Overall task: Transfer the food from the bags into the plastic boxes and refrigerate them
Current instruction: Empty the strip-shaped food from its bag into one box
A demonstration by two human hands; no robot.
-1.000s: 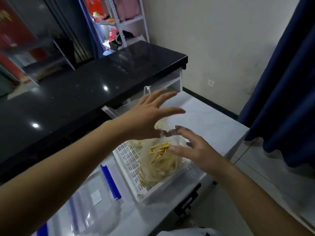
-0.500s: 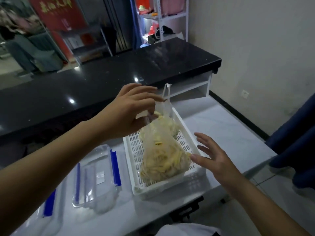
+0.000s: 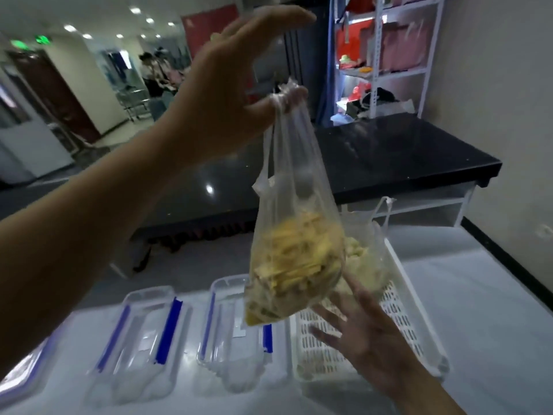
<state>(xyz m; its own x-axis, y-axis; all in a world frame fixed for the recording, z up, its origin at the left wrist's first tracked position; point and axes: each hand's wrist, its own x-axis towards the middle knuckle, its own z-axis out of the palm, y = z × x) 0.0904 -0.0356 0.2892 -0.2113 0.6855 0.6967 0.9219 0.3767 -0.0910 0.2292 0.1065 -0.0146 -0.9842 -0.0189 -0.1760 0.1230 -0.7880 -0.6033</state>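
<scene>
Clear plastic boxes [image 3: 230, 333] sit lidded just left of the white basket [image 3: 419, 333] | right hand [image 3: 363, 333] spreads relaxed fingers over the basket, ready to steady | left hand [image 3: 227, 94] pinches the bag [image 3: 294, 259] handles, hanging the food above the basket's left edge | second bag [image 3: 366, 250] waits in the basket's far end.

Two food bags [image 3: 294, 259] [image 3: 363, 253], three clear plastic boxes [image 3: 143, 339] [image 3: 230, 330] [image 3: 21, 375], one white slotted basket [image 3: 413, 319], two hands [image 3: 227, 94] [image 3: 368, 333].

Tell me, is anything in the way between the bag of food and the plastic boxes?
Yes. The bag hangs from the left hand above the nearest plastic box, whose lid seems clipped on, blocking the way in.
</scene>
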